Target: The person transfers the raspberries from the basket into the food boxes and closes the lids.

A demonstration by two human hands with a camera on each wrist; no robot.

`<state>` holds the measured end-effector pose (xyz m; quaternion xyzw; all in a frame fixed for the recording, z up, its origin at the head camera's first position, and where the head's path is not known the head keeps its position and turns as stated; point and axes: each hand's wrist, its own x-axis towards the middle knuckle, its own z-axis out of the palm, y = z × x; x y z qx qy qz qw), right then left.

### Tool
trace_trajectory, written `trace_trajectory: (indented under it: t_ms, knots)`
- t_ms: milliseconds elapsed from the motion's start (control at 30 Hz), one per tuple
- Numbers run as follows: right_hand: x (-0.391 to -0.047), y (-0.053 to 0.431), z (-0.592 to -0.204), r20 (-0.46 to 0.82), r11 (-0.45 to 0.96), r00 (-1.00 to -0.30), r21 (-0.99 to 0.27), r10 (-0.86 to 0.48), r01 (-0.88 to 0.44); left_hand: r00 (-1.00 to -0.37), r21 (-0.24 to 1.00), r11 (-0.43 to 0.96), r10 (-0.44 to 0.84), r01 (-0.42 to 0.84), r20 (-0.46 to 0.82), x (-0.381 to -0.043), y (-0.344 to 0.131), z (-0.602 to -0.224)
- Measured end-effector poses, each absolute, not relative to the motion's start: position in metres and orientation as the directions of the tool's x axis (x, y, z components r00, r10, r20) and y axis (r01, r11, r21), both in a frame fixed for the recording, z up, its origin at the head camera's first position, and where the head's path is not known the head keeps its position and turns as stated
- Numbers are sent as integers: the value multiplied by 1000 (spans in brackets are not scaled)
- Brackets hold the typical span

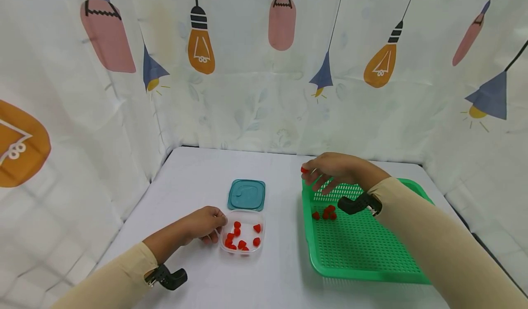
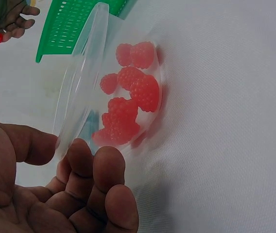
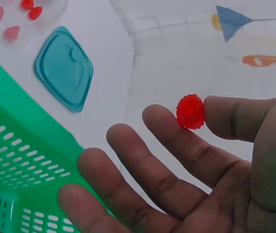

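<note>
My left hand [image 1: 205, 223] pinches the rim of a clear plastic container [image 1: 252, 213] between thumb and fingers. Several red raspberry-shaped pieces [image 2: 122, 116] lie inside it. Over the far left rim of a green basket [image 1: 371, 274], my right hand [image 1: 334, 169] holds up one red raspberry-shaped piece [image 3: 190, 111], pinched between thumb and index finger. The other fingers of that hand are spread out. More red pieces [image 1: 326, 213] rest on the basket's floor, toward its left side.
A teal square lid [image 1: 246, 194] lies flat on the white table [image 1: 198, 171] just behind the container. White printed cloth [image 1: 247, 116] hangs behind the table and along both sides.
</note>
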<state>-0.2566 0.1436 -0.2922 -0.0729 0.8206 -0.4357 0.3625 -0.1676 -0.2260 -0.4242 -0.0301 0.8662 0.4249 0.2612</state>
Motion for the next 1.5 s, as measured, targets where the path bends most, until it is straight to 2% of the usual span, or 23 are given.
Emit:
trace_trajectory:
  t_ms: [933, 1500]
  knots:
    - [-247, 87, -305, -538, 570, -693, -792, -481, 219, -866, 719, 639, 163, -273, -473, -168, -226, -426]
    - [-241, 61, -321, -555, 621, -666, -765, -499, 171, -867, 725, 632, 164, -274, -471, -165, -226, -423]
